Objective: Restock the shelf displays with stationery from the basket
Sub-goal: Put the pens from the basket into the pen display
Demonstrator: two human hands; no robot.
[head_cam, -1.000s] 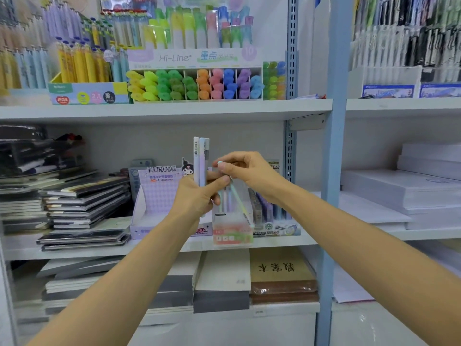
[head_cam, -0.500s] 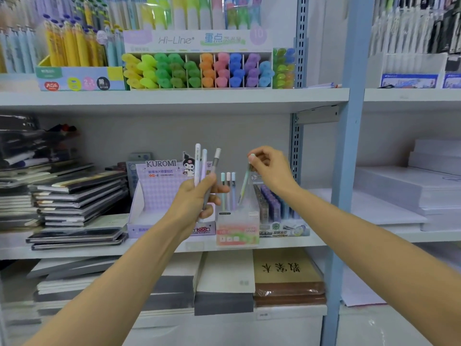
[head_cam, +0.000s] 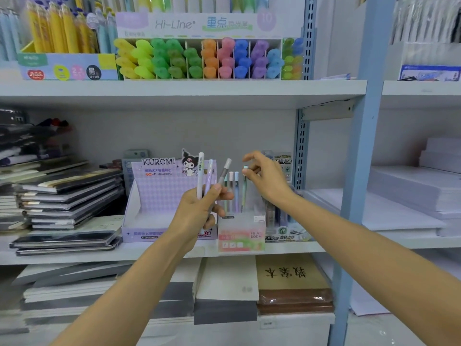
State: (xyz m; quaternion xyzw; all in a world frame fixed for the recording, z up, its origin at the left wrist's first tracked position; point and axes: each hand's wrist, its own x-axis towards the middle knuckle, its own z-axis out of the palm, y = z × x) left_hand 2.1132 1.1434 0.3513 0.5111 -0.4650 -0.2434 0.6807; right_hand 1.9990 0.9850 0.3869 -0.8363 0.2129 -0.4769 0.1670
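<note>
The grey middle shelf carries the frosted translucent pen box, which stands just right of the purple checked KUROMI cardboard display. My left hand is in front of that display, level with the box's left edge. It grips three pens in a fan: a white pen, a lilac pen and a grey pen. My right hand hovers above the right side of the box, its fingers loosely spread and thumb and forefinger parted, gripping nothing. The pale green pen stands in the box with its cap at my forefinger tip; I cannot tell whether they touch. Three more pastel pens stand just to its left. The basket is not in view. The relation that governs the next move is that the held pens lie directly left of my right fingers at about the same height. Their long axes are near upright. The grey pen leans rightward and its cap is the closest to my right hand. I judge it the next one to transfer, by a short leftward reach and a pinch near the cap, then a vertical insertion into the box.
</note>
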